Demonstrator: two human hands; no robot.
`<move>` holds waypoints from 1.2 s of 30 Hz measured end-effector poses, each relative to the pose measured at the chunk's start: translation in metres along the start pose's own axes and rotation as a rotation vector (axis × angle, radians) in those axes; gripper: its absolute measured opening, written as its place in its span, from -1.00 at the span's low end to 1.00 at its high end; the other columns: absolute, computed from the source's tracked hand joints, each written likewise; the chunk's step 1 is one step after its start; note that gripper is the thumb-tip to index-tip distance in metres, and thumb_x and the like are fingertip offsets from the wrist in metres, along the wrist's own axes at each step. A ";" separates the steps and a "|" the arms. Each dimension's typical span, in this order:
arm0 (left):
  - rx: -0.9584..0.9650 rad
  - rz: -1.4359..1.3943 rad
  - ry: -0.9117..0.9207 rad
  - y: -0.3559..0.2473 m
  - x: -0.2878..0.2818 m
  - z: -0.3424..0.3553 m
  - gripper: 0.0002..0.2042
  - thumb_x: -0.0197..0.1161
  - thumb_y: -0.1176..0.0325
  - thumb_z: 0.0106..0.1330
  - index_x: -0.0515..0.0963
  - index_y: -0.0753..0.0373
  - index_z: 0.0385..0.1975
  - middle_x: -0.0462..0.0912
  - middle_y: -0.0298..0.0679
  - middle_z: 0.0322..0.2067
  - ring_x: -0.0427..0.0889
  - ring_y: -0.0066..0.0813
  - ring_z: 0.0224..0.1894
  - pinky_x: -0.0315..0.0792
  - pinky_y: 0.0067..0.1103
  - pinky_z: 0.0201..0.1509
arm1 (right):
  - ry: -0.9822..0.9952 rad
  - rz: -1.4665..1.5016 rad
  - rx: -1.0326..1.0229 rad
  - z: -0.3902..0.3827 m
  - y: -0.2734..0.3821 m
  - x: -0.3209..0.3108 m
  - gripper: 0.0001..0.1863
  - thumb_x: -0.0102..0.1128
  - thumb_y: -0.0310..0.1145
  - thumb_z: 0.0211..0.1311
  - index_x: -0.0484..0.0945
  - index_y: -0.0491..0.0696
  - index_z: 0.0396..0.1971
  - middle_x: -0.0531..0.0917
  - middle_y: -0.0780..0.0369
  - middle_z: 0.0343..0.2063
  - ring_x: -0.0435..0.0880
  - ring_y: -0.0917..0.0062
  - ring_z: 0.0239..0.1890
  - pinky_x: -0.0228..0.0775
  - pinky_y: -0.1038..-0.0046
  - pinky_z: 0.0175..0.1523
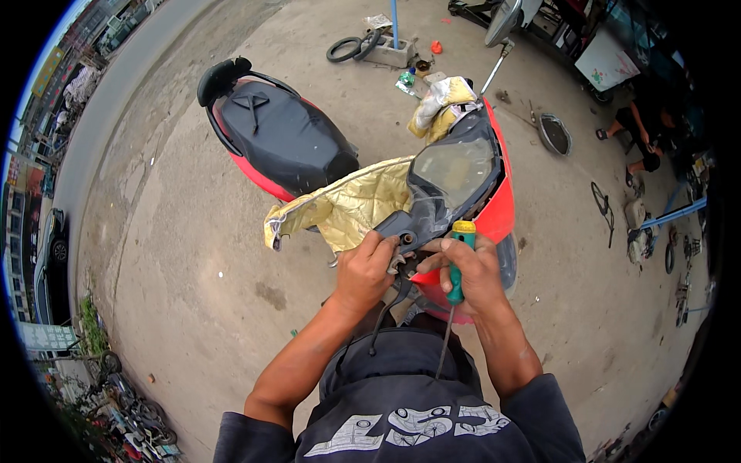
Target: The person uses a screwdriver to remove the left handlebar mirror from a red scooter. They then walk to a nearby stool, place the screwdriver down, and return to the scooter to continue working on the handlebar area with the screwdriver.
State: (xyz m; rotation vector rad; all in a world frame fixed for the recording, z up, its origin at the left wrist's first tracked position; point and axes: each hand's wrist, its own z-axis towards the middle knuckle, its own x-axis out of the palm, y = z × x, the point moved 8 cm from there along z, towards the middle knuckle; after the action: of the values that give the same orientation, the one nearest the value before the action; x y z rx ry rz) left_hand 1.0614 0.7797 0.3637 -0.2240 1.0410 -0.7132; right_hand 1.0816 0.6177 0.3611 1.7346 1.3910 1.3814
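A red and black scooter (505, 208) stands before me, its dash screen (454, 176) facing up. My left hand (363, 272) is closed on a black housing (395, 225) at the handlebar's near end. Below it a black brake lever (390, 312) hangs down toward my lap. My right hand (480, 272) grips a screwdriver (456, 284) with a green handle and yellow cap, its shaft pointing down toward my shirt. The right thumb and forefinger reach to the handlebar end beside my left fingers; whether they pinch a small part there is hidden.
A gold quilted cover (363, 199) hangs between the handlebar and the black seat (285, 135). Tyres (343, 49) lie by a concrete block (390, 52) at the far side. A dark basin (554, 134) rests on the ground to the right, near a seated person (647, 127).
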 end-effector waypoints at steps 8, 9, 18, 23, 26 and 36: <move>-0.011 0.006 0.002 0.002 0.001 0.000 -0.70 0.37 0.62 -0.06 0.62 0.31 -0.25 0.57 -0.20 -0.39 0.66 -0.23 -0.46 0.51 -0.41 -0.47 | -0.005 0.041 -0.027 0.001 -0.001 0.002 -0.81 0.14 -0.42 0.28 0.48 -0.27 -0.36 0.68 0.05 -0.40 0.75 0.45 -0.49 0.38 0.63 -0.67; -0.012 0.004 0.003 0.002 0.001 0.000 -0.70 0.37 0.62 -0.06 0.62 0.31 -0.25 0.57 -0.20 -0.39 0.66 -0.22 -0.46 0.51 -0.40 -0.47 | -0.008 0.038 -0.025 0.001 -0.001 0.002 -0.81 0.14 -0.42 0.27 0.48 -0.27 -0.36 0.68 0.05 -0.41 0.75 0.45 -0.49 0.38 0.63 -0.67; 0.002 -0.021 -0.019 0.002 -0.001 0.002 -0.71 0.33 0.62 -0.02 0.60 0.32 -0.24 0.54 -0.19 -0.38 0.65 -0.20 -0.50 0.51 -0.38 -0.49 | -0.020 -0.006 -0.018 0.000 0.002 0.005 -0.80 0.16 -0.40 0.26 0.48 -0.26 -0.36 0.68 0.05 -0.48 0.75 0.48 -0.51 0.35 0.63 -0.67; -0.045 -0.019 -0.021 0.003 -0.002 0.001 -0.71 0.35 0.65 -0.03 0.61 0.33 -0.24 0.58 -0.18 -0.38 0.67 -0.20 -0.45 0.53 -0.41 -0.46 | 0.032 -0.153 0.037 0.001 0.008 0.011 -0.81 0.16 -0.38 0.27 0.49 -0.23 -0.33 0.69 0.09 -0.53 0.73 0.54 -0.52 0.35 0.62 -0.64; -0.037 -0.017 -0.026 0.003 -0.002 0.002 -0.69 0.37 0.65 -0.05 0.61 0.33 -0.23 0.57 -0.18 -0.38 0.67 -0.20 -0.45 0.52 -0.41 -0.46 | -0.002 -0.279 -0.018 0.001 0.014 0.018 -0.73 0.11 -0.35 0.24 0.60 -0.31 -0.34 0.72 0.02 -0.55 0.46 0.65 -0.76 0.27 0.64 -0.66; -0.051 -0.006 -0.038 0.004 -0.004 0.002 -0.63 0.37 0.66 -0.11 0.60 0.32 -0.20 0.56 -0.18 -0.36 0.66 -0.16 -0.43 0.52 -0.39 -0.44 | -0.036 -0.234 0.032 0.005 0.008 -0.003 -0.83 0.13 -0.38 0.30 0.48 -0.20 -0.28 0.70 0.15 -0.50 0.75 0.53 -0.48 0.37 0.61 -0.62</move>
State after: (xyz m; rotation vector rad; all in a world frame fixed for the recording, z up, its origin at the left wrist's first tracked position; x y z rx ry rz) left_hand 1.0636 0.7847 0.3653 -0.2841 1.0233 -0.6855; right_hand 1.0897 0.6132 0.3651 1.5514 1.5483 1.2016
